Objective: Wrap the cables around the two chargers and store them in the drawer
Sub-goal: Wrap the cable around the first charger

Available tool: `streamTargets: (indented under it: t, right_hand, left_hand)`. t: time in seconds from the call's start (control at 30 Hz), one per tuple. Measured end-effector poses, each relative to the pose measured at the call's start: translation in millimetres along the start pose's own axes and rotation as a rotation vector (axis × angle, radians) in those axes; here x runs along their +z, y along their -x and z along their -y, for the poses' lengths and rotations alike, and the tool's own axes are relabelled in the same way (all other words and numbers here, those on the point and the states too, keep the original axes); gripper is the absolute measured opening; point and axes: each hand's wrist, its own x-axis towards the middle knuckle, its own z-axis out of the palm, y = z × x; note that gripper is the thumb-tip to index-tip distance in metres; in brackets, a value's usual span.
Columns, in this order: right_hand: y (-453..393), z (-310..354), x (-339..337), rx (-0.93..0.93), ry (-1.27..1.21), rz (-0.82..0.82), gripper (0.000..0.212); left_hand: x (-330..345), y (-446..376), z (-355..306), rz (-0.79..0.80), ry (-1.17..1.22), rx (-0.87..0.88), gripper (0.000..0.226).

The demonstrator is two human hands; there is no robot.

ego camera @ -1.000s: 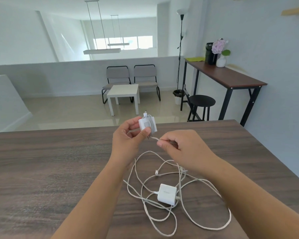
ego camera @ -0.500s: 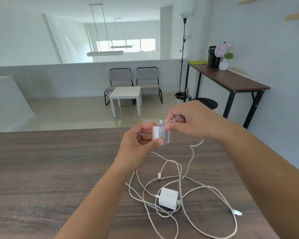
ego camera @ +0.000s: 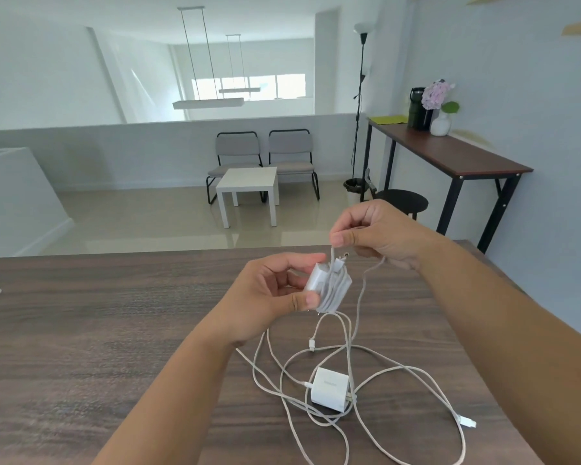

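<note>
Nearest you, the second charger [ego camera: 329,389] lies flat on the table [ego camera: 81,347] among loose cable [ego camera: 426,374]. Above it your left hand [ego camera: 265,297] grips the wrapped charger [ego camera: 329,285], long axis tilted, prongs downward. Beyond, your right hand [ego camera: 379,233] pinches its cable upward.

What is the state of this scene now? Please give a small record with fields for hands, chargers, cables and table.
left hand: left hand grips the white square charger partly wrapped in cable, above the table
right hand: right hand pinches the white cable above that charger
second charger: white square charger lying flat, unwrapped
loose cables: tangled white loops around the second charger
table: dark wooden table
drawer: not in view
</note>
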Motion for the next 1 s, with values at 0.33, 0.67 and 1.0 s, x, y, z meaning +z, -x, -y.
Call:
streamTargets:
  t: [0.33, 0.67, 1.0]
  right_hand:
    - [15, -62, 49, 0.11, -0.329, -0.095, 0.018]
    - [35, -51, 62, 0.174, -0.18, -0.138, 0.021]
    - [45, -16, 58, 0.209, -0.081, -0.081, 0.02]
  left_hand:
    - [8, -17, -1, -0.103, 0.404, 0.073, 0.063]
    - [7, -31, 13, -0.478, 0.418, 0.082, 0.053]
    - [-2, -28, 20, -0.632, 0.041, 0.061, 0.043]
